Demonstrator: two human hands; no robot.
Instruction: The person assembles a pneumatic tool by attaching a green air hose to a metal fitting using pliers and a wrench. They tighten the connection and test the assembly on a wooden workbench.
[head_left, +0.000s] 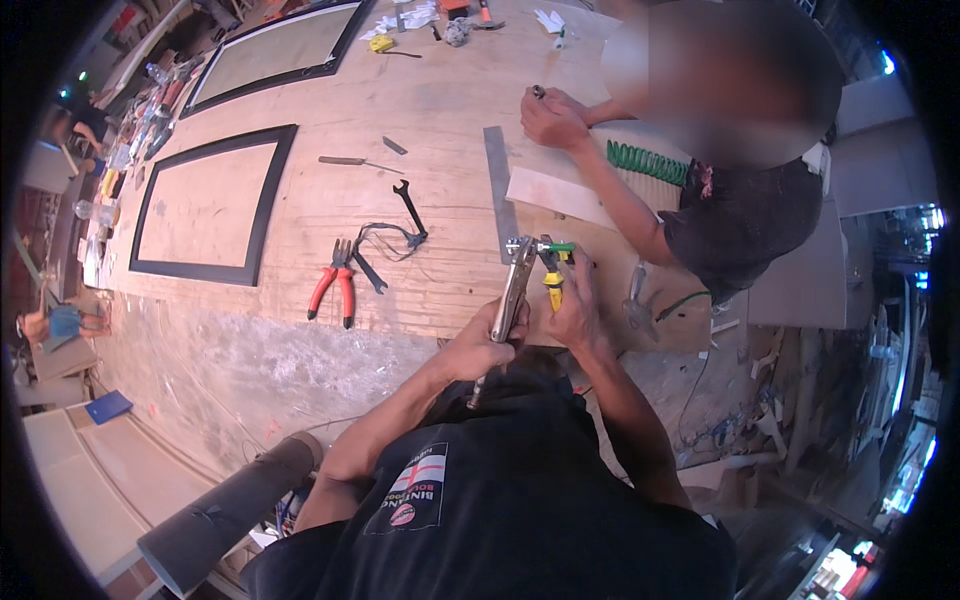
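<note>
Over the grainy, pale plywood bench's point(440, 290) near edge, the left hand point(478, 345) grips a long, shiny silver metal tool point(516, 282); the right hand point(577, 315) is curled around yellow-handled pliers point(554, 291), near a green cylindrical fitting point(560, 247).

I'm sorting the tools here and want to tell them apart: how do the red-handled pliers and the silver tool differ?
The red-handled pliers lie on the table, while the silver tool is gripped in the left hand. The red-handled pliers have red grips, whereas the silver tool shows bare metal. Both point their heads toward the table's far side.
</note>
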